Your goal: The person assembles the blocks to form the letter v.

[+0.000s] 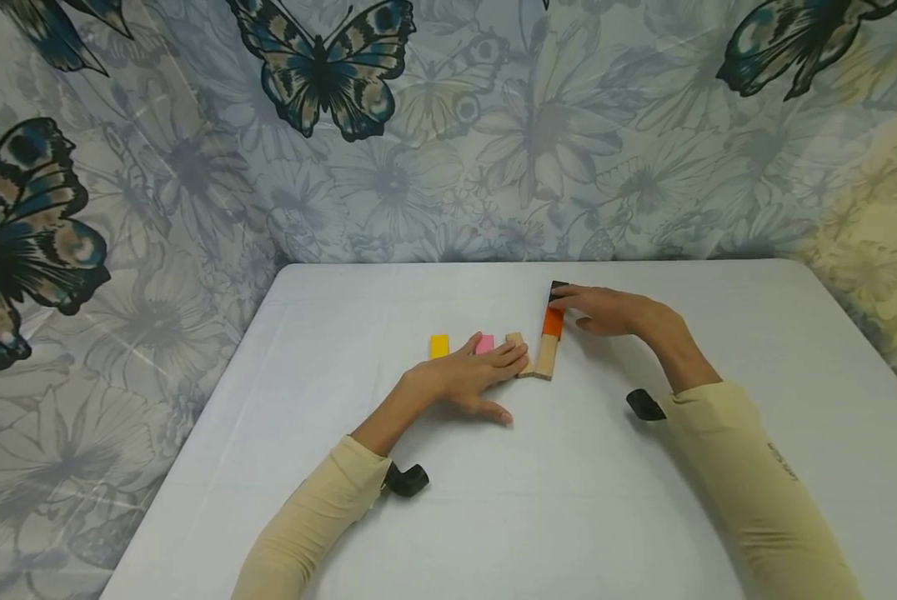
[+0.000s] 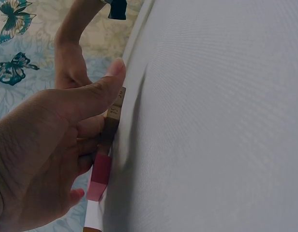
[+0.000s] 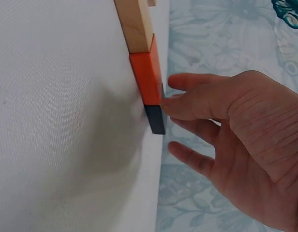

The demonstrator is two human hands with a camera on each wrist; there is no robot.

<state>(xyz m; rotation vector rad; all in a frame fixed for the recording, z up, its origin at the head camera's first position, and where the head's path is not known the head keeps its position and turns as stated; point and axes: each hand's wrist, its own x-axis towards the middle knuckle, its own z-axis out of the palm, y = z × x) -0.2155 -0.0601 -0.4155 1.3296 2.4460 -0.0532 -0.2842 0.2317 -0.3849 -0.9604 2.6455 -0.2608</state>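
A column of end-to-end blocks lies on the table: a plain wooden block (image 1: 546, 357), an orange block (image 1: 553, 322) and a black block (image 1: 558, 287) at the far end. My right hand (image 1: 609, 311) is beside it with loosely extended fingers; in the right wrist view its fingertips overlap where the orange block (image 3: 148, 75) meets the black block (image 3: 156, 119). My left hand (image 1: 471, 379) spreads its fingers over another wooden block (image 1: 514, 338), which they partly hide. Close behind that hand lies a pink block (image 1: 484, 343). The left wrist view shows stamped digits on a wooden block (image 2: 113, 113).
A yellow block (image 1: 438, 346) lies left of the pink one. The white table (image 1: 493, 517) ends at its back edge against a butterfly-patterned cloth (image 1: 448, 183). Black devices stick out from both sleeves, one at the left cuff (image 1: 407, 481), one at the right (image 1: 645, 405).
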